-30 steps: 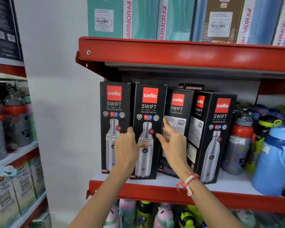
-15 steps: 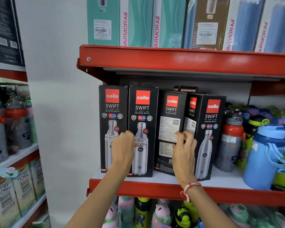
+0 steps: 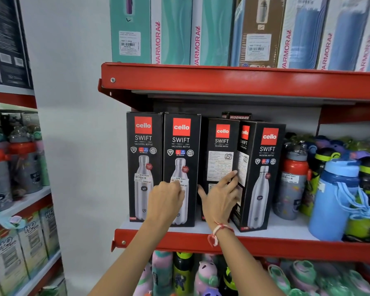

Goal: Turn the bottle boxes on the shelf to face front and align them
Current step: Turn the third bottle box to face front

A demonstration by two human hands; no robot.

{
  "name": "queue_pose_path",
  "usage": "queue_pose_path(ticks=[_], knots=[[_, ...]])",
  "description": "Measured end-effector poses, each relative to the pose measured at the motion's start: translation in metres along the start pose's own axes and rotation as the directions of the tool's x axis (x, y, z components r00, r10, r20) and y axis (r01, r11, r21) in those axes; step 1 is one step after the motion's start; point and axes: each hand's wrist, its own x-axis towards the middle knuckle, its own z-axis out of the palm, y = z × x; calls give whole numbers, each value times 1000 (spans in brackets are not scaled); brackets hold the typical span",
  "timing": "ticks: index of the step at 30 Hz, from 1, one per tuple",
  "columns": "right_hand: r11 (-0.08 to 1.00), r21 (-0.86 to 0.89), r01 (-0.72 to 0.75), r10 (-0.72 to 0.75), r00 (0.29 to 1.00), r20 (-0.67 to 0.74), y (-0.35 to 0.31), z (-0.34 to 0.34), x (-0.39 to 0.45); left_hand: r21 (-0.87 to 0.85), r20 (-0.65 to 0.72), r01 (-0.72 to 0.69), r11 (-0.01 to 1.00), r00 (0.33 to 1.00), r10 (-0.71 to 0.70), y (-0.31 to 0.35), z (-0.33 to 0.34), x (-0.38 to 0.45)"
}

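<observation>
Four black Cello Swift bottle boxes stand on the red-edged shelf point(image 3: 286, 246). The first box point(image 3: 143, 159) and second box point(image 3: 181, 154) face front, side by side and level. The third box point(image 3: 221, 154) sits further back and shows its label side. The fourth box point(image 3: 265, 184) stands nearest and is turned at an angle, so its side and front both show. My left hand point(image 3: 166, 201) is curled, with the knuckles against the second box's lower front. My right hand point(image 3: 220, 197) spans the third box, thumb at its left edge and fingertips at its right edge.
Loose bottles, one red-capped point(image 3: 291, 182) and one blue jug point(image 3: 338, 199), crowd the shelf right of the boxes. A Modware box point(image 3: 239, 116) stands behind. Tall boxes fill the shelf above point(image 3: 222, 80), more bottles the shelf below. A white wall is at the left.
The second box went from angled to flush beside the first. My right hand shifted from the gap by the fourth box to span the third box. My left hand stays curled.
</observation>
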Motion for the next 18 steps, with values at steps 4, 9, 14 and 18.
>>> queue_pose_path(ticks=[4,9,14,18], knots=[[992,123,-36,33,999,26,0,-2,3,-115,-2,-13,993,1000,13,-2,0,-4],[965,259,37,-39,999,3,11,-16,-12,-455,-39,5,891,999,-25,0,-3,-9],[937,319,146,-149,989,-15,23,-55,-21,-646,71,76,760,997,-38,16,-10,-8],[907,375,189,-209,978,14,33,-88,-23,-758,182,115,642,982,40,28,-18,-7]])
